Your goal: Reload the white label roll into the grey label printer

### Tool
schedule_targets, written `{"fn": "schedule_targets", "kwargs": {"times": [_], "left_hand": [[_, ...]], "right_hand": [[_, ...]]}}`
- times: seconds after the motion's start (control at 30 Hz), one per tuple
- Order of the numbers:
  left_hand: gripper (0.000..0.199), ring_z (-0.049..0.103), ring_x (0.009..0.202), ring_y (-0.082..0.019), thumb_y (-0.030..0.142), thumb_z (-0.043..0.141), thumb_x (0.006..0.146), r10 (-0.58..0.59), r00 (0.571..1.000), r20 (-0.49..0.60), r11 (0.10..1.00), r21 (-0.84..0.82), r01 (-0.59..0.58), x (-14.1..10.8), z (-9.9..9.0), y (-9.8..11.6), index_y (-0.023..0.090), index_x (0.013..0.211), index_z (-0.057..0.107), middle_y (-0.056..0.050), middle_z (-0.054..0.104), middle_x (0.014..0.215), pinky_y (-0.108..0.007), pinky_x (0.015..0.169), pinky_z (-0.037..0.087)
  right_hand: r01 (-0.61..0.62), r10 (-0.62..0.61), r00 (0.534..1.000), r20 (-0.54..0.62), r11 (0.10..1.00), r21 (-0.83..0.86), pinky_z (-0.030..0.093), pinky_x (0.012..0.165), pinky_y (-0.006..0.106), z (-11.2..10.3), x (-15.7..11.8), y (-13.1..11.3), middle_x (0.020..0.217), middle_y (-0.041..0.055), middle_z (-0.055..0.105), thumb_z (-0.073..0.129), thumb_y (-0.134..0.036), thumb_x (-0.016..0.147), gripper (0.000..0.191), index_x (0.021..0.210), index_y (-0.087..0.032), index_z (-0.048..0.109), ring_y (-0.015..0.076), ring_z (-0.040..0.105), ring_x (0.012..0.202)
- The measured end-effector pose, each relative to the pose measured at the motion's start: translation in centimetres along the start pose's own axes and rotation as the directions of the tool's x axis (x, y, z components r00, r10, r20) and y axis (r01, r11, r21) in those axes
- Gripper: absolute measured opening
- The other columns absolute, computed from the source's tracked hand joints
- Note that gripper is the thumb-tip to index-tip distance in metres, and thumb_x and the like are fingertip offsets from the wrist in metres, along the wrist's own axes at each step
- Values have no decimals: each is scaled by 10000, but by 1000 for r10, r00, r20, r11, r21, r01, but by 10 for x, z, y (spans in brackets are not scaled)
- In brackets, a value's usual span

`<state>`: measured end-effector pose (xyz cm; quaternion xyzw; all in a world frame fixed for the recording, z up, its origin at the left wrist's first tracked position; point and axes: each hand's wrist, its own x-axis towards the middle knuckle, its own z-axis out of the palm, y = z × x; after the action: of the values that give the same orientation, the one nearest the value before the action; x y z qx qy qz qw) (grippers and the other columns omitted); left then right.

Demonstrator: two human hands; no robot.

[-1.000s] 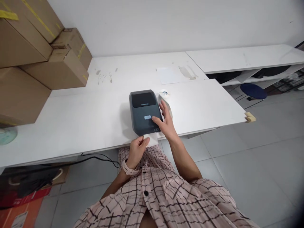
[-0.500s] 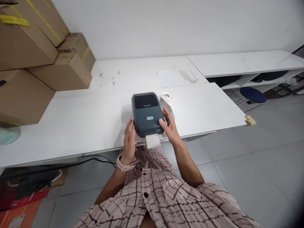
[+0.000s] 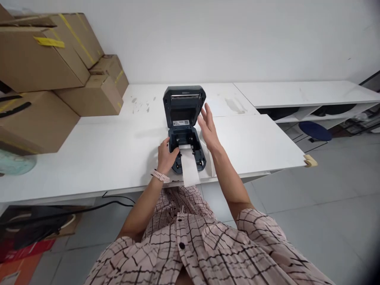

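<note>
A dark label printer (image 3: 174,164) stands near the table's front edge with its lid (image 3: 184,107) raised and tilted back. Inside its base sits a small label roll, and a white paper strip (image 3: 190,168) runs from it over the front and past the table edge. My left hand (image 3: 166,155) grips the base's left wall, thumb on the inner side and fingers outside. Beside the lid's right side, my right hand (image 3: 209,128) is open with fingers spread. Whether its fingertips touch the lid, I cannot tell.
Cardboard boxes (image 3: 44,59) are stacked at the left end of the white table (image 3: 118,158). A blue stool (image 3: 314,130) stands at the right, beyond the table corner, which bears a beige pad (image 3: 310,160). Black cables (image 3: 113,202) hang below the front edge.
The printer's lid has swung from closed to raised, baring the inside. My right hand has moved up beside the lid; my left thumb now reaches over the base's wall.
</note>
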<state>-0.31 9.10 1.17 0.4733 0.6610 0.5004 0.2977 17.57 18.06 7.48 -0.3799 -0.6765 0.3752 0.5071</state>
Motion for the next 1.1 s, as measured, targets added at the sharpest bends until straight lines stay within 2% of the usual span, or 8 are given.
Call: {"fn": "schedule_targets", "kwargs": {"times": [0.1, 0.2, 0.37, 0.6, 0.7, 0.77, 0.83, 1.1], "left_hand": [[700, 579, 1282, -354, 359, 705, 808, -61, 998, 9, 995, 75, 60, 5, 7, -6, 210, 1458, 494, -168, 584, 1444, -522, 1047, 479], [662, 642, 1185, -351, 325, 708, 782, -111, 994, -25, 985, 130, 113, 8, 7, -1, 184, 1407, 540, -165, 650, 1356, -509, 1001, 505], [644, 693, 1109, -340, 203, 637, 797, -48, 998, -36, 973, 225, 55, 9, 3, 5, 214, 1434, 541, -121, 747, 1213, -508, 1026, 483], [648, 710, 1103, -331, 184, 575, 836, -1, 1000, -29, 972, 233, 7, 5, 1, 3, 236, 1478, 501, -98, 752, 1228, -503, 1020, 491], [617, 728, 1044, -321, 205, 578, 845, 2, 999, -40, 974, 225, 7, 4, 1, 1, 236, 1460, 524, -102, 751, 1241, -496, 989, 510], [606, 735, 1029, -308, 219, 580, 852, 4, 999, -36, 980, 199, 3, 4, 1, 0, 241, 1456, 531, -105, 743, 1268, -480, 972, 521], [608, 731, 1065, -298, 234, 571, 865, -3, 1000, -24, 984, 180, 7, 4, 1, -2, 237, 1470, 518, -112, 725, 1309, -459, 963, 530], [565, 678, 1224, -287, 265, 542, 895, -16, 999, -46, 967, 253, 27, 7, 3, -12, 257, 1460, 530, -83, 729, 1309, -446, 1035, 504]], "right_hand": [[142, -138, 990, 32, 962, -233, 315, 1233, 527, 10, 8, 4, 1645, 70, 406, 460, -690, 955, 739, 1572, -294, 364, 311, 379, 1509], [228, -76, 954, 291, 815, -533, 409, 1127, 526, 25, 1, 7, 1325, 142, 706, 403, -435, 1037, 439, 1336, -213, 636, 338, 628, 1256], [438, 257, 732, 632, 532, -724, 301, 1146, 554, 43, -9, 8, 999, 210, 791, 471, -254, 1015, 317, 1044, -99, 746, 342, 735, 1044], [244, -3, 513, 858, 959, -142, 467, 1052, 514, -23, -8, -3, 1357, 93, 696, 594, -509, 943, 468, 1339, -265, 646, 311, 667, 1209], [46, -120, 681, 722, 992, 121, 572, 903, 492, -77, -30, 13, 1030, 54, 785, 710, -656, 793, 480, 1114, -299, 728, 278, 750, 929], [16, -137, 887, 440, 963, 269, 585, 846, 539, -111, -50, 31, 743, 6, 729, 781, -739, 645, 528, 968, -326, 719, 271, 730, 697], [2, -63, 985, 161, 936, 352, 575, 872, 541, -138, -68, 51, 753, -11, 705, 825, -686, 641, 511, 1011, -357, 697, 265, 732, 703], [-312, 278, 932, 234, 942, 122, 552, 810, 350, -145, -56, 114, 1145, 74, 742, 842, -406, 743, 484, 1169, -241, 685, 183, 675, 859]]}}
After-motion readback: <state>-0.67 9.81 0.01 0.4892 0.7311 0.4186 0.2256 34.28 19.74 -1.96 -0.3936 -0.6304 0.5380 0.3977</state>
